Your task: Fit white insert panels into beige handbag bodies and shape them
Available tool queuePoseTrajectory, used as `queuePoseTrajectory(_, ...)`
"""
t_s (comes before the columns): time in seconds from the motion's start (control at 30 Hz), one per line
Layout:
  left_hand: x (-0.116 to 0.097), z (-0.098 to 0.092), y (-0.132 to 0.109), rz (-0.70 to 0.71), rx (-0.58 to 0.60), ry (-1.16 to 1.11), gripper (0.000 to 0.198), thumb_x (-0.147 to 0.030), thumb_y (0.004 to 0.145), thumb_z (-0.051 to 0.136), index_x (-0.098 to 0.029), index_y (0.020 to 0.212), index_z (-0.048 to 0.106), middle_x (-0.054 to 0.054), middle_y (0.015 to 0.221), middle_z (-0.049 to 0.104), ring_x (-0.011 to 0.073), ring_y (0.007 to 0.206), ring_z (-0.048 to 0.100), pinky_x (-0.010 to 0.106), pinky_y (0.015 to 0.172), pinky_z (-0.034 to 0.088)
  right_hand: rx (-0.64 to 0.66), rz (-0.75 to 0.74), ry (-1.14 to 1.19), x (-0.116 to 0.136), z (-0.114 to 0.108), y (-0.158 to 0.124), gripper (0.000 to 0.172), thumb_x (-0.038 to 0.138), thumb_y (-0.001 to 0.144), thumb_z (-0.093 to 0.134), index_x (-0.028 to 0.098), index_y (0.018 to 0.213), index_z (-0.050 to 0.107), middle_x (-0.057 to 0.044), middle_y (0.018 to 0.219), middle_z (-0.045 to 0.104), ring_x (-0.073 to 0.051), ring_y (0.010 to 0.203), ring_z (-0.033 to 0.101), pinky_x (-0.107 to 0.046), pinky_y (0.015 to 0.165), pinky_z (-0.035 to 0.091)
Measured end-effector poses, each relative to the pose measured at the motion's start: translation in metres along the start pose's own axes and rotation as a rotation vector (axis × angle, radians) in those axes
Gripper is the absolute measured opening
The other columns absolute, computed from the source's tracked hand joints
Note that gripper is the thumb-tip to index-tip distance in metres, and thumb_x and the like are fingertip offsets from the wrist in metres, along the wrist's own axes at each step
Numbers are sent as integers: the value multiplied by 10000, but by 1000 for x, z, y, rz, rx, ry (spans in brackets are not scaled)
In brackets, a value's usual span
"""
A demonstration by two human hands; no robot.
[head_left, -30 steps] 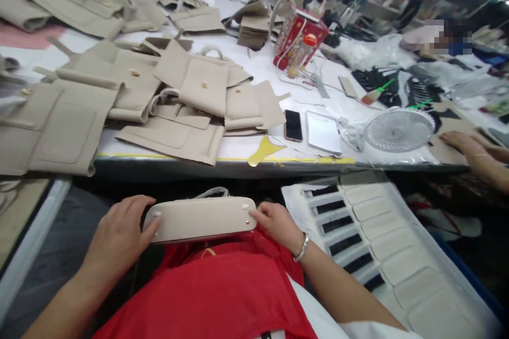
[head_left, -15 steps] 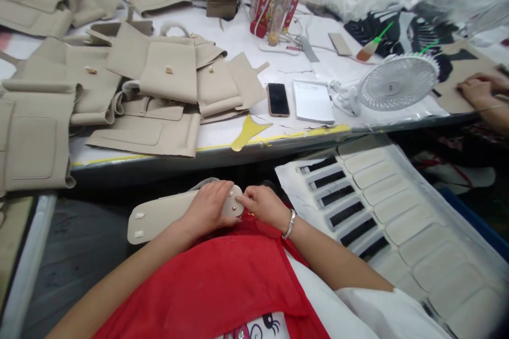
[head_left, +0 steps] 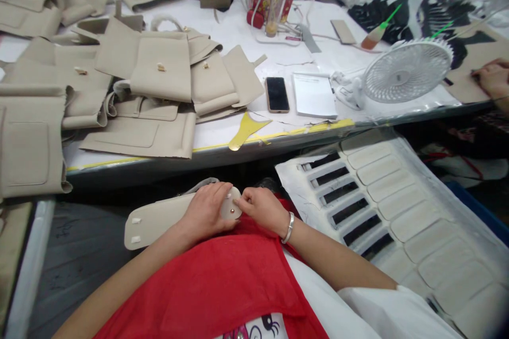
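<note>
A long cream leather bag panel [head_left: 157, 222] with rounded ends lies in my lap on a red apron, with small pale tabs at its left end. My left hand [head_left: 204, 212] grips the panel near its right end. My right hand [head_left: 258, 209] presses its fingertips on the panel's right tip [head_left: 231, 204], next to a small metal stud. A strap or handle shows just behind the panel, mostly hidden by my left hand.
The white worktable [head_left: 222, 42] ahead holds stacks of cream bag pieces, a phone [head_left: 277, 94], a notepad [head_left: 314, 95] and a small fan [head_left: 407, 71]. A co-worker's hand [head_left: 493, 79] rests at far right. A tray of cream panels [head_left: 401, 222] lies to my right.
Both hands stay on the panel's right end, with little shift between the last two frames. Earlier the panel lay flat with my hands at either end; it has since slid left, and the view has tilted down.
</note>
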State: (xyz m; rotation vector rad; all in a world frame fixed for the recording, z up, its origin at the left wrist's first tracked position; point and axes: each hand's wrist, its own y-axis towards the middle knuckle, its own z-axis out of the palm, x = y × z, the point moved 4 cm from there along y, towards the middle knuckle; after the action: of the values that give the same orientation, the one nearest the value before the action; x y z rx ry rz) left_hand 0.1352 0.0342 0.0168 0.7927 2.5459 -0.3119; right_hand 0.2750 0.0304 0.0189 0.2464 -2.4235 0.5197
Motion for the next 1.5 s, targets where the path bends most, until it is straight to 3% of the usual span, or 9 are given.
queuePoseTrajectory(0.27,3,0,8,-24,45,5,555,-433,602,631,-156,1061,483,96,979,573,261,908,541,376,830,420,21,45,52,-1,-1,6,258,332,813,534,158,639,613,-3,620,628,-88,545,505,-216,498,259)
queuePoseTrajectory(1.5,12,5,2,35,11,6,670,-521,615,624,-144,1142,455,136,1103,569,284,1029,521,399,898,381,-4,107,57,5,4,2,246,307,807,551,168,605,533,17,594,579,-82,529,466,-213,504,250)
